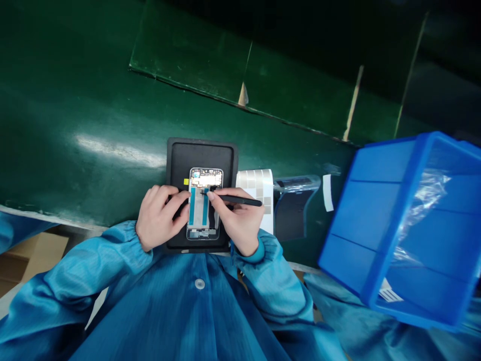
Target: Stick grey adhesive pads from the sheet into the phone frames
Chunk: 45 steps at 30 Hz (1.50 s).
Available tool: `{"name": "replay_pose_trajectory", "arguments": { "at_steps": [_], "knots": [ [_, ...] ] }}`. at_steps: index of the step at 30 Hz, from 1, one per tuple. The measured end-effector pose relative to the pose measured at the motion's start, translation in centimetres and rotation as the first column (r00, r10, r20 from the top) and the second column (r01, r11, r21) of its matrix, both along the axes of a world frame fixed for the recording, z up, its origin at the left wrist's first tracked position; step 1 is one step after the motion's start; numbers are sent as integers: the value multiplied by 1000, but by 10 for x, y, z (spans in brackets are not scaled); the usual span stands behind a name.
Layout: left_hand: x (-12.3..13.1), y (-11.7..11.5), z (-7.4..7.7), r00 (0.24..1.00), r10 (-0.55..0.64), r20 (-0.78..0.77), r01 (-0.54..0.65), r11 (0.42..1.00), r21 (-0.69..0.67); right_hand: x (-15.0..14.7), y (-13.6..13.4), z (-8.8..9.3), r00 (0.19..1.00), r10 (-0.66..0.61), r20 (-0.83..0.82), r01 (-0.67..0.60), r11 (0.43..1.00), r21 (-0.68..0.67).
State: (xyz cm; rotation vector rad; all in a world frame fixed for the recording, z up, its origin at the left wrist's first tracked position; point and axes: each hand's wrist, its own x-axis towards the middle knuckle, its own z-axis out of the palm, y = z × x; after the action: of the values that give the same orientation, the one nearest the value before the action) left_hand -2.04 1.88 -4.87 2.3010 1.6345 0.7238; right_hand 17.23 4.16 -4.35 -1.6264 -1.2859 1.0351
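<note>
An opened smartphone [199, 213], its circuit board and two blue strips exposed, lies in a black tray [178, 155]. My left hand [160, 213] is closed at the phone's left edge, thumb and index fingertips against it. Held in my right hand [240, 220] are thin black tweezers [244, 200]. Their tip points left over the middle of the phone, close to the blue strips; whether it grips anything is too small to tell. A small yellow tab [186, 181] sticks out at the phone's upper left side.
Right of the tray lies a sheet of grey square stickers [267, 193], partly behind my right hand. Beyond it are a dark piece in clear film [291, 215] and a white strip [328, 193]. A blue bin [356, 215] with clear plastic inside stands tilted in view at right.
</note>
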Motion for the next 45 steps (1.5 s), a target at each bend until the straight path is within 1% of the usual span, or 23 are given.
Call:
{"name": "replay_pose_trajectory", "arguments": {
  "at_steps": [5,10,13,15,18,21,24,28,32,35,39,45],
  "knots": [
    [-1,0,0,995,-52,-85,53,999,13,0,0,-1,1000,3,18,-2,1000,-3],
    [0,3,8,960,-103,-260,102,995,-17,-1,0,-2,999,6,35,-7,1000,9],
    [2,4,12,942,-122,-314,121,992,-23,-1,-2,-1,999,19,32,-20,1000,18],
    [3,5,13,938,-134,-319,130,991,-33,0,-4,1,999,20,43,-21,1000,24],
    [5,6,14,936,-180,-303,177,983,-40,5,-8,6,998,-23,62,19,998,62],
    [6,8,14,915,-234,-327,236,971,-36,13,-15,12,997,-69,35,66,994,87],
    [6,11,14,896,-262,-358,264,964,-47,20,-24,16,996,-91,19,90,993,80],
    [0,15,18,895,-298,-331,274,955,-117,28,-39,16,994,-103,21,102,993,68],
    [-11,20,24,869,-385,-312,347,922,-171,37,-51,13,992,-126,-3,126,990,67],
    [-18,22,25,844,-435,-313,391,900,-194,45,-57,13,989,-144,-25,146,986,75],
    [-19,21,23,844,-409,-347,370,913,-174,56,-62,11,984,-175,-29,177,979,104],
    [-3,20,27,843,-348,-409,305,937,-169,74,-67,6,971,-228,-64,235,965,120]
  ]
}}
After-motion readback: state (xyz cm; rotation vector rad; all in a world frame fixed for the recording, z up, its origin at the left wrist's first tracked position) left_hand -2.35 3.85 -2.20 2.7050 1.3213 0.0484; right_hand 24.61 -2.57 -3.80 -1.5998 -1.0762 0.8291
